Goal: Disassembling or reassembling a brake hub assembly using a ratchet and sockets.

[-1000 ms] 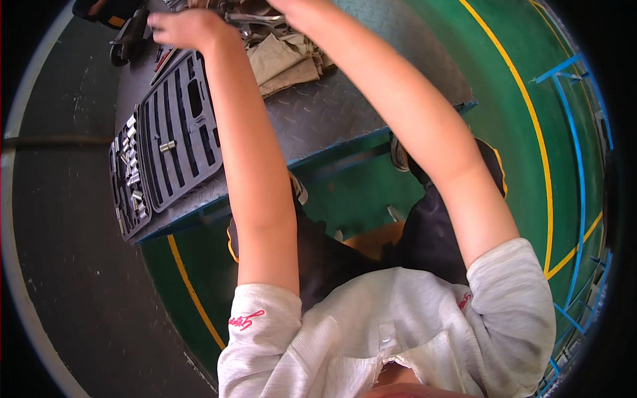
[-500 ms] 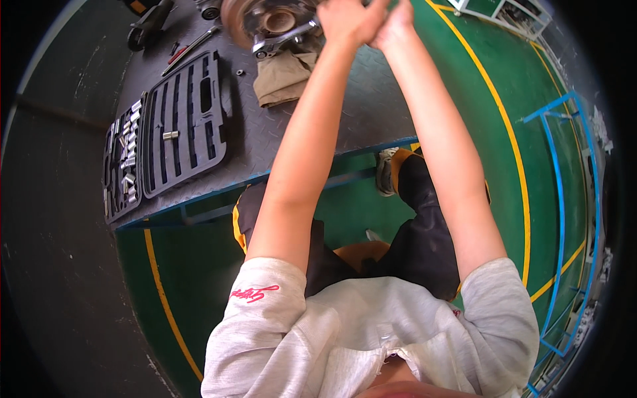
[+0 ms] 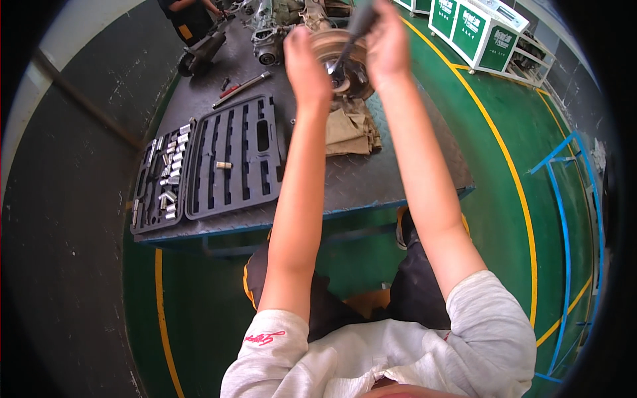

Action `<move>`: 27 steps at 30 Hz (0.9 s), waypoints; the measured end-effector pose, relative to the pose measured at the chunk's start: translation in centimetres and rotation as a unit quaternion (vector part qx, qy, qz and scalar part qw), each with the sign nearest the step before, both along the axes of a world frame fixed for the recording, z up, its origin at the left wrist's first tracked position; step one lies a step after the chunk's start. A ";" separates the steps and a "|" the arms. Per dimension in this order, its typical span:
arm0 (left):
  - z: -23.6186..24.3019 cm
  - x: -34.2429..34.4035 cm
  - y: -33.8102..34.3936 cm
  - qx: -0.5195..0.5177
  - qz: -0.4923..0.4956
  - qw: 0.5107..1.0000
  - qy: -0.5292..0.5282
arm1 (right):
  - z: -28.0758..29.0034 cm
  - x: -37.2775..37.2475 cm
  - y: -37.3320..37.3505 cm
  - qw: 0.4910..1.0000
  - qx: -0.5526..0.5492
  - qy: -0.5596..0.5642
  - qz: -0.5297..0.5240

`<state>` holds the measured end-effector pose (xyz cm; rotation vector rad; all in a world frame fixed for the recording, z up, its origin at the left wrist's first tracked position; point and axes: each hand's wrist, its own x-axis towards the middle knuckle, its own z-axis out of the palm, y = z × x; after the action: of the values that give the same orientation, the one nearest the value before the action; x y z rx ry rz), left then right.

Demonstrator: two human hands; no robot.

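My right hand (image 3: 387, 52) is closed on a dark, long-handled tool (image 3: 353, 40) that reaches down into the centre of a rusty disc-and-hub assembly (image 3: 324, 46). My left hand (image 3: 306, 69) is raised at the assembly's left side, blurred, so its finger shape is unclear. Folded tan cloths (image 3: 348, 138) lie just below the assembly. An open black socket case (image 3: 245, 189) rests on the bench at the left, with several silver sockets (image 3: 174, 158) in one half and a loose one (image 3: 223, 165) in the other.
The steel bench (image 3: 424, 172) has a red-handled tool (image 3: 227, 91), a bar (image 3: 249, 84) and more metal parts (image 3: 269, 36) toward the back. A co-worker (image 3: 189, 20) stands at the far left. Green-and-white cabinets (image 3: 451, 20) are at the back right, a blue metal frame (image 3: 564, 205) at the right.
The view has shifted, showing more of the bench's far end. My hands, together half a second ago, are now on either side of the disc, with the dark tool in my right hand.
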<state>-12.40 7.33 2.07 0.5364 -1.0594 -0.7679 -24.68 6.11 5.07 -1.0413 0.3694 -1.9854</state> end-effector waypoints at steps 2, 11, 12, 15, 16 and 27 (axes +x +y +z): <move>0.0 2.9 -0.9 -0.015 -0.033 0.991 0.133 | -0.1 4.5 0.8 0.962 -0.147 0.224 -0.059; 1.3 12.6 -3.9 0.052 -0.119 0.955 0.266 | -2.8 6.7 1.0 0.916 -0.039 0.387 -0.099; 1.4 12.2 -4.3 0.007 -0.138 0.962 0.237 | -2.6 5.4 0.6 0.918 -0.032 0.360 -0.163; 2.5 9.2 -5.0 -0.084 -0.075 0.984 0.138 | -1.6 1.8 -1.0 0.956 0.001 0.269 -0.115; 2.8 7.8 -4.8 -0.054 -0.064 0.984 0.156 | -1.6 1.0 -1.2 0.974 -0.002 0.207 -0.096; -3.1 -16.9 -0.8 -0.080 0.009 0.861 -0.503 | -8.1 -15.0 -5.7 0.969 0.193 -0.151 0.042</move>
<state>-29.30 6.50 -0.99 0.8297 -2.0612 -0.3329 -39.66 0.37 -3.06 -0.4938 0.5093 -1.8623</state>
